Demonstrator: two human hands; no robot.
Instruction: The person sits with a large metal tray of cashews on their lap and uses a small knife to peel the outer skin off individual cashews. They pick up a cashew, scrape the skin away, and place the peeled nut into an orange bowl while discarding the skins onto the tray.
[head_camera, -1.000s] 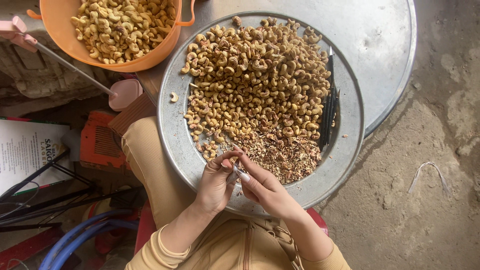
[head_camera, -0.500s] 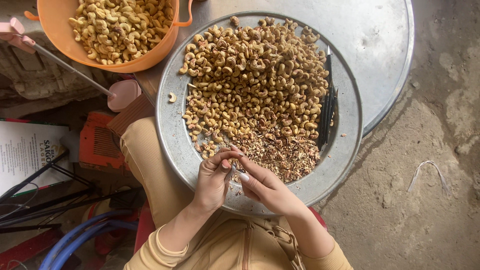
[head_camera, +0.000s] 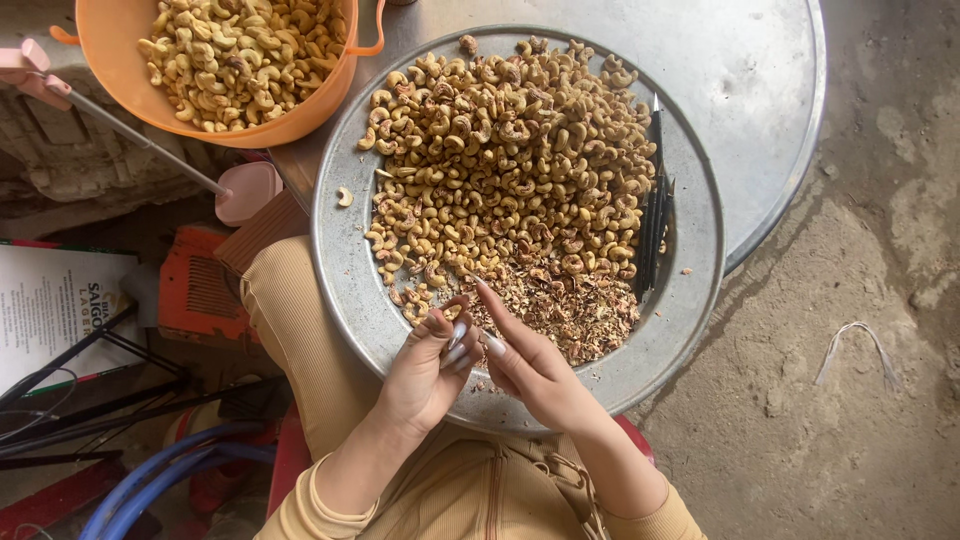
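Hands (head_camera: 478, 365) pinched together over cashew tray (head_camera: 345, 290)

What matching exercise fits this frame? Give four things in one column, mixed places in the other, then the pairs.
Things:
1. orange tub
2. dark tools
3. husk bits
4. lone nut

Places:
A. right side of the metal tray, beside the nut heap
B. upper left, off the tray, full of nuts
C. bare left part of the tray, apart from the heap
D. near side of the heap, just beyond the hands

Pairs: 1-B, 2-A, 3-D, 4-C
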